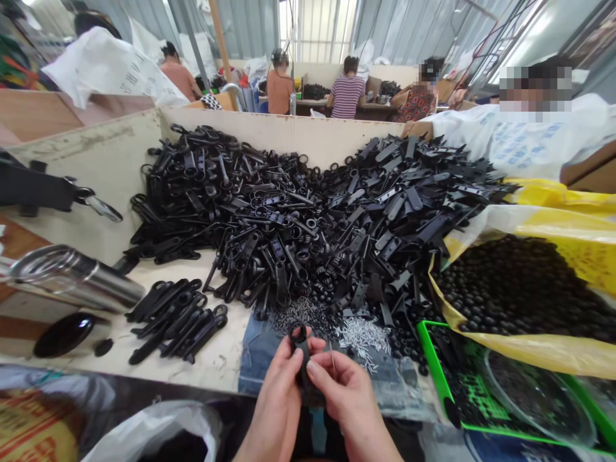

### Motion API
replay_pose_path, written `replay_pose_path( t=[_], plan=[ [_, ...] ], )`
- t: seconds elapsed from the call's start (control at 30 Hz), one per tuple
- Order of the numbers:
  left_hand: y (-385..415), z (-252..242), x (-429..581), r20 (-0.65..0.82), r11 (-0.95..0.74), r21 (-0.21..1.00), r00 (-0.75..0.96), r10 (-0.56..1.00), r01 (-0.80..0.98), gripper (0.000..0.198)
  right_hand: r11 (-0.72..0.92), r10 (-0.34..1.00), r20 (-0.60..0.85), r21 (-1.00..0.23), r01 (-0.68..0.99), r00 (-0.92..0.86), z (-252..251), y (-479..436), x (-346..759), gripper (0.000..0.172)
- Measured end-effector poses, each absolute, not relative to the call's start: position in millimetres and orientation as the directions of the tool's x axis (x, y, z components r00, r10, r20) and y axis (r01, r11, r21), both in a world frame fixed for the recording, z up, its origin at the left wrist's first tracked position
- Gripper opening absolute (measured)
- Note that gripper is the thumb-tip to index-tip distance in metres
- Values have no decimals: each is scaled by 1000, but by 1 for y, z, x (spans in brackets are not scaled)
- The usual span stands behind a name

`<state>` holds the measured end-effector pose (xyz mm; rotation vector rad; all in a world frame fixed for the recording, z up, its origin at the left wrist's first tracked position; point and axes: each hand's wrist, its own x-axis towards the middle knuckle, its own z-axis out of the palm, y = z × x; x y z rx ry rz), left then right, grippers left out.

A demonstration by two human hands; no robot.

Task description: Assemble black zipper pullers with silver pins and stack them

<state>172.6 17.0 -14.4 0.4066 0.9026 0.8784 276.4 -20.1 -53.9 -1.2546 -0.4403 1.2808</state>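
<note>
My left hand (283, 380) is closed round a black plastic handle piece with a ring at its far end (299, 335), held above the front edge of the bench. From the other side, my right hand (347, 384) pinches with thumb and forefinger at the side of the same piece; anything small between those fingertips is hidden. Just beyond my hands lie a heap of small silver pins (364, 335) and a heap of tiny dark parts (301, 313) on blue cloth (255, 359).
Behind rise piles of black ringed pieces (226, 186) and flat black pieces (409, 192). Matching pieces (178, 317) lie in rows at left, near a steel cup (81, 276). At right are a yellow-edged sack of black beads (520, 282) and a green tray (426, 346). Several people sit beyond the partition.
</note>
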Motion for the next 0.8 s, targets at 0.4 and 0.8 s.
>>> replay_pose_path(
  t=[0.4, 0.8],
  plan=[
    [10, -21, 172, -491, 581, 711, 312, 814, -397, 47, -294, 840, -399, -904, -310, 369, -26, -19, 277, 51],
    [57, -3, 85, -212, 224, 969, -113, 971, 106, 46, -234, 850, -223, -972, -37, 478, -10, -23, 318, 44]
  ],
)
